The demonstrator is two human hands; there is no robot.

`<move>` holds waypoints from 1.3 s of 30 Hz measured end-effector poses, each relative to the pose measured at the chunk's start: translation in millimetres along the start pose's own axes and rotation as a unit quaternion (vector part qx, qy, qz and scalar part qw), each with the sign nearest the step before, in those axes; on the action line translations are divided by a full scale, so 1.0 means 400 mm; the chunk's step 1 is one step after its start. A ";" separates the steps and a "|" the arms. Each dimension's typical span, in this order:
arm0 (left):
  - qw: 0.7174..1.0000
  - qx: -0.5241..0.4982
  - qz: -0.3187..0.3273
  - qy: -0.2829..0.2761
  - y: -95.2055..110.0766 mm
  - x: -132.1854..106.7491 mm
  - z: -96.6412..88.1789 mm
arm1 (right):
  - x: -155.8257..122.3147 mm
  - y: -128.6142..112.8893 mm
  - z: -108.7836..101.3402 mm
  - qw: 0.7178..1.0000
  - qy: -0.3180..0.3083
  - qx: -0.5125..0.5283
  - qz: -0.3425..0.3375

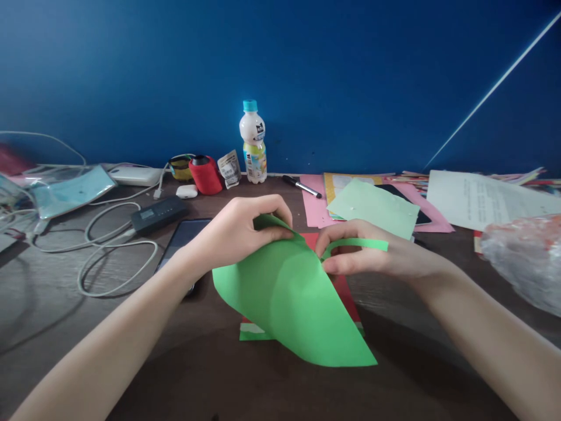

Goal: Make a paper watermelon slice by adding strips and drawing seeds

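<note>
A bright green sheet of paper [293,298] is lifted off the dark wooden desk [131,362], curving up toward both hands. My left hand [239,228] pinches its upper edge, fingers closed. My right hand [363,254] is closed on the same edge from the right, and a narrow green paper strip [363,242] loops over its fingers. Under the sheet lie a red sheet [346,292] and a green-and-white scrap [252,332].
At the back stand a white drink bottle [253,143], a red cup [205,174], an earbud case [186,191] and a marker [302,186]. Cables, a charger and a tablet [184,234] lie left. Pink, pale green [372,207] and white papers lie right, beside a crumpled plastic bag [526,260].
</note>
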State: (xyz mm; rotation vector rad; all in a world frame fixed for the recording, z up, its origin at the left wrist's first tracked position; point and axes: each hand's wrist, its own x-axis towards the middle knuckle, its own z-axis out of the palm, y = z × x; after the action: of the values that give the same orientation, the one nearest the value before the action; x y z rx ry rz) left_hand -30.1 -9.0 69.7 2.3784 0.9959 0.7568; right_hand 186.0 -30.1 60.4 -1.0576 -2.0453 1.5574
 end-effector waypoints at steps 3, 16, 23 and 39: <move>1.000 0.006 0.001 0.002 0.001 -0.001 0.002 | -0.003 -0.003 -0.001 1.000 0.010 -0.013 0.002; 1.000 0.026 -0.011 -0.004 0.000 -0.001 0.000 | 0.012 0.027 0.003 0.997 0.021 0.064 -0.033; 0.999 0.030 -0.028 0.017 -0.005 0.001 0.003 | 0.007 0.023 -0.006 0.998 0.004 0.054 -0.039; 0.999 0.037 -0.024 0.021 -0.019 0.004 -0.003 | 0.007 0.028 -0.014 0.998 -0.009 0.061 -0.030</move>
State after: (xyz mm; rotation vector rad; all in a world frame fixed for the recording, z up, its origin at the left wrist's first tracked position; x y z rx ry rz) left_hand -33.6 -2.8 66.6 2.4013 1.1125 0.7680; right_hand 191.9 -23.1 51.5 -0.9339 -1.9468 1.6435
